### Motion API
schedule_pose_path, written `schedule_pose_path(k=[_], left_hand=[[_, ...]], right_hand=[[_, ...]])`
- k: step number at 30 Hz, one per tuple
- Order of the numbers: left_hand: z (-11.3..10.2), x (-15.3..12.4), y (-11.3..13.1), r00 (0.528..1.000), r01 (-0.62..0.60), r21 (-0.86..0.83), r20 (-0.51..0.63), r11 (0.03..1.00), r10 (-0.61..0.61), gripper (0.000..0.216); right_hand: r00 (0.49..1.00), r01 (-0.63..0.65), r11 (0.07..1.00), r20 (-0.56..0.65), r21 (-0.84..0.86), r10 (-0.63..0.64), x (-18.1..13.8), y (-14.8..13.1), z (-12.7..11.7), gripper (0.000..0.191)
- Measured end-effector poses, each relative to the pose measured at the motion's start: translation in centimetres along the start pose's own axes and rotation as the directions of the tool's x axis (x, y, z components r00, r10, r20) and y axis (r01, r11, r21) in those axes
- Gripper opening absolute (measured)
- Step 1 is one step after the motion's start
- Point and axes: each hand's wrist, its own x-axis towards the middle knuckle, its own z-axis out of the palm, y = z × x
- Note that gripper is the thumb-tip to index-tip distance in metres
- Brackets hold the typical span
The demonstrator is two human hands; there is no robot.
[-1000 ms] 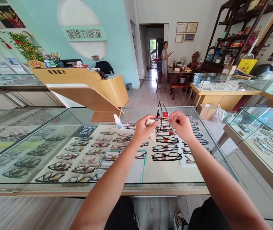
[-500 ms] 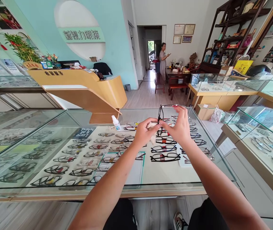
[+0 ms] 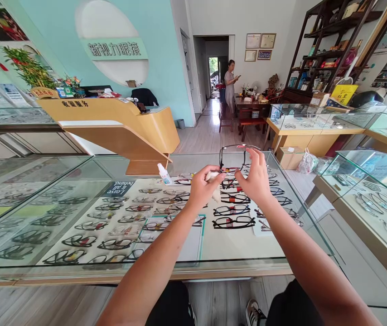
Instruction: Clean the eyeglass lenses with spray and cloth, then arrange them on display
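Note:
A pair of dark-rimmed eyeglasses [image 3: 221,158] is held up above the glass counter, temples unfolded. My left hand [image 3: 204,185] pinches one side of the frame, with a white cloth [image 3: 216,195] bunched in its fingers. On the other side, my right hand [image 3: 255,179] holds the glasses with thumb and fingers set wide, the thumb by the lower rim and the fingertips by a temple. Its exact contact points are partly hidden. A small white bottle [image 3: 164,174] with a blue label stands on the counter beyond my left hand.
Beneath my arms is a glass display counter [image 3: 248,267] with rows of eyeglasses [image 3: 234,222] inside. Another glass case [image 3: 366,181] stands at the right. A wooden reception desk [image 3: 159,131] is ahead left. In the back, a person [image 3: 229,83] stands beside a dark table [image 3: 253,105].
The eyeglasses have turned so their front faces me more and shifted slightly left. My right thumb has moved away from my left fingers. The person in the back has lowered their head.

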Motion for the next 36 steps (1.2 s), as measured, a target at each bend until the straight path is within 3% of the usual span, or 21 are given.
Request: schedule_pose_path(k=[6, 10, 13, 15, 18, 23, 32, 36], left_hand=[[-0.2, 0.5, -0.3, 0.993, -0.009, -0.167, -0.118, 0.986, -0.011, 0.042], [-0.2, 0.6, -0.3, 0.981, -0.035, -0.166, -0.193, 0.986, 0.002, 0.042], [-0.3, 0.5, -0.4, 0.984, -0.043, -0.129, -0.176, 0.991, 0.020, 0.039], [-0.4, 0.4, -0.3, 0.991, -0.033, -0.078, -0.128, 0.996, 0.023, 0.038], [-0.5, 0.4, 0.0, 0.998, -0.031, 0.000, -0.056, 1.000, 0.031, 0.036], [-0.3, 0.1, 0.4, 0.991, -0.132, 0.060, 0.028, 0.989, 0.131, 0.033], [-0.1, -0.3, 0.1, 0.990, -0.116, -0.035, 0.077, 0.993, 0.119, 0.053], [-0.1, -0.4, 0.1, 0.984, -0.148, -0.002, 0.105, 0.989, 0.147, 0.052]], right_hand=[[0.998, -0.061, 0.992, 0.027, -0.108, 0.065, -0.1, 0.3, 0.2, 0.063], [0.987, -0.109, 0.980, 0.100, -0.164, 0.127, -0.4, 0.2, 0.5, 0.059], [0.977, -0.110, 0.980, 0.166, -0.164, 0.137, -0.3, 0.1, 0.4, 0.056], [0.977, -0.107, 0.989, 0.173, -0.099, 0.123, -0.1, 0.0, 0.1, 0.048], [0.976, -0.120, 0.983, 0.195, 0.142, 0.091, 0.2, -0.5, -0.1, 0.029], [0.940, -0.282, 0.823, 0.314, 0.493, 0.134, 0.0, -1.2, 0.5, 0.030], [0.858, -0.513, 0.587, 0.393, 0.627, 0.331, -0.6, -1.8, 1.9, 0.034], [0.846, -0.532, 0.550, 0.380, 0.643, 0.374, -1.1, -2.2, 2.5, 0.035]])
